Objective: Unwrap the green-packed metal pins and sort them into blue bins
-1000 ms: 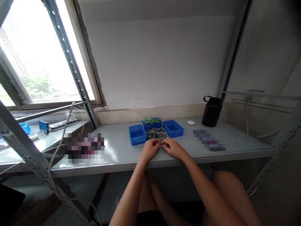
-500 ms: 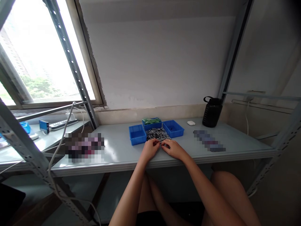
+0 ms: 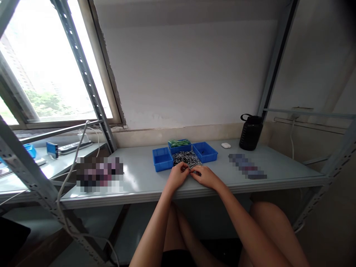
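Note:
A heap of small metal pieces that look like screws [image 3: 187, 158] lies on the grey table between blue plastic bins. At the heap's near edge, my left hand [image 3: 179, 176] is closed in a pinch, its fingertips close to those of my right hand. My right hand [image 3: 205, 175] is also pinched, thumb and forefinger together. What either hand holds is too small to make out. Left of the heap stands a blue bin [image 3: 162, 168], seemingly bare inside. The right bin [image 3: 211, 157] has a few small dark bits in it. Green packets [image 3: 179, 142] fill the back bin [image 3: 180, 150].
A black water bottle [image 3: 250, 132] and a small white case [image 3: 226, 145] stand at the back right of the table [image 3: 139, 187]. Blurred-out items lie at the left and right. Metal shelf posts [image 3: 80, 59] and a white cable [image 3: 66, 181] frame the left side.
My left hand's fingers have shifted slightly upward, and its finger loop looks a little wider. My right hand has hardly moved. The bins and heap stay in place.

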`<state>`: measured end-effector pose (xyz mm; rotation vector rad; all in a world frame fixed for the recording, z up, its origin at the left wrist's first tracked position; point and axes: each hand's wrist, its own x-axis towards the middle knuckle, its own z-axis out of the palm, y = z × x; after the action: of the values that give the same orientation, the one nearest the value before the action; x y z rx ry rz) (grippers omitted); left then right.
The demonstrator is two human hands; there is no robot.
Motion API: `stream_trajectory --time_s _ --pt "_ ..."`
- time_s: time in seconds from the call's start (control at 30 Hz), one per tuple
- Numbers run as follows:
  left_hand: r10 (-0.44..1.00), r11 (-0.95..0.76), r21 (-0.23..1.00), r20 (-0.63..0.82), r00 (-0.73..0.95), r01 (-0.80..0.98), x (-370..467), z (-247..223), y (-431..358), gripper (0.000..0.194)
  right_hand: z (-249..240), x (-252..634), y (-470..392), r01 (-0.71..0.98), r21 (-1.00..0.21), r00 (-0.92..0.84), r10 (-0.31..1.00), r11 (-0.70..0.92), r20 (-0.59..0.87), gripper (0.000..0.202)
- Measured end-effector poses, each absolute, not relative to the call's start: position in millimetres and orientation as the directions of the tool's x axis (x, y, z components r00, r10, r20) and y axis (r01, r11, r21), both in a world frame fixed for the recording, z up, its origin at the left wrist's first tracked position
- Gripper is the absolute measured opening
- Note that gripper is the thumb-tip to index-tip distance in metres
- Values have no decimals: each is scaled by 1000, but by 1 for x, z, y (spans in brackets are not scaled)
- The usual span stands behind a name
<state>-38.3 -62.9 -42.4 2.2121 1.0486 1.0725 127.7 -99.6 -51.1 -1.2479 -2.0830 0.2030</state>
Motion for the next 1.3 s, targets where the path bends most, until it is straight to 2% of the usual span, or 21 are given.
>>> stream_trajectory --time_s 0.23,0.43,0.57,0.73,1.13,1.3 --pt "831 -555 700 435 348 449 -38 -40 -66 7 -52 127 -98 710 -519 -217 848 477 483 18" --pt "813 -572 697 416 408 431 -39 -34 -71 15 -54 128 -96 654 -610 -144 865 448 481 23" --pt "774 -613 678 415 477 405 -39 -33 -70 21 -55 130 -94 656 -604 -152 863 453 481 28" --pt "772 -625 660 443 456 416 -39 -38 -64 22 -52 130 -95 633 -588 -228 847 503 479 25" --pt "772 -618 670 416 480 412 -38 -36 -67 23 -52 131 -95 638 -662 -62 883 393 465 24" --pt "785 -609 656 420 455 446 -38 -39 -64 20 -54 132 -94 640 -659 -70 884 395 462 24"
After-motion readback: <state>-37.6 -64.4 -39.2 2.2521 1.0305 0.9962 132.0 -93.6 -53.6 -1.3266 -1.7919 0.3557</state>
